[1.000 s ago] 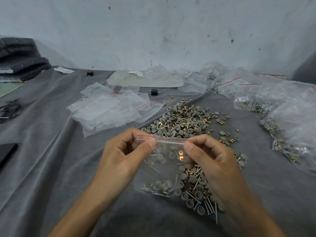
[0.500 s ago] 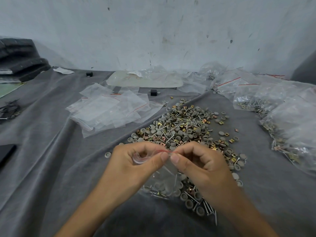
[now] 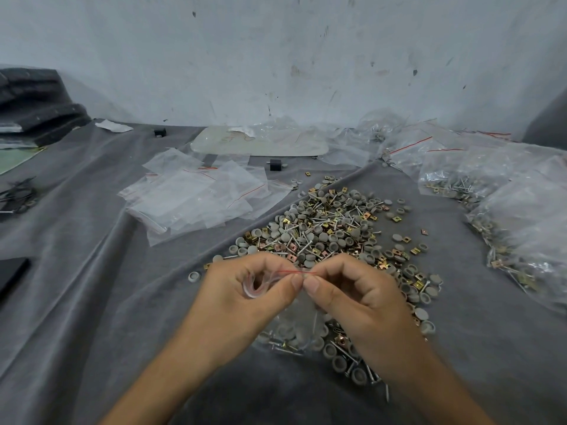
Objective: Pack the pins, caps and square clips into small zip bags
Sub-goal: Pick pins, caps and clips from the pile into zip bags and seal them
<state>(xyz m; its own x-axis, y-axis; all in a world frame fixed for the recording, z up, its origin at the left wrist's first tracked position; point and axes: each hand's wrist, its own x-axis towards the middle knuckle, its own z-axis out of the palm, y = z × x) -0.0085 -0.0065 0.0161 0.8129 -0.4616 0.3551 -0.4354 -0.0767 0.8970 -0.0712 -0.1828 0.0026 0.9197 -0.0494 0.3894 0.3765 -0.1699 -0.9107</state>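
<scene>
A small clear zip bag [image 3: 293,329] with grey caps, pins and clips in its bottom hangs between my hands. My left hand [image 3: 245,296] and my right hand [image 3: 352,299] both pinch its red-lined top edge, thumbs nearly touching. Part of the top is bunched in my left fingers. Beyond my hands lies a loose pile of grey caps, metal pins and brass square clips [image 3: 331,231] on the grey cloth. A stack of empty zip bags [image 3: 199,197] lies to the left of the pile.
Filled zip bags [image 3: 497,204] are heaped along the right side. A large clear bag [image 3: 260,141] lies at the back by the wall. Dark foam blocks [image 3: 33,102] sit at the far left, a small black block [image 3: 275,165] behind the pile.
The bag's top was held stretched wide a second ago. My hands have come together and lower, pinching the top edge at one spot, with the bag hanging beneath them.
</scene>
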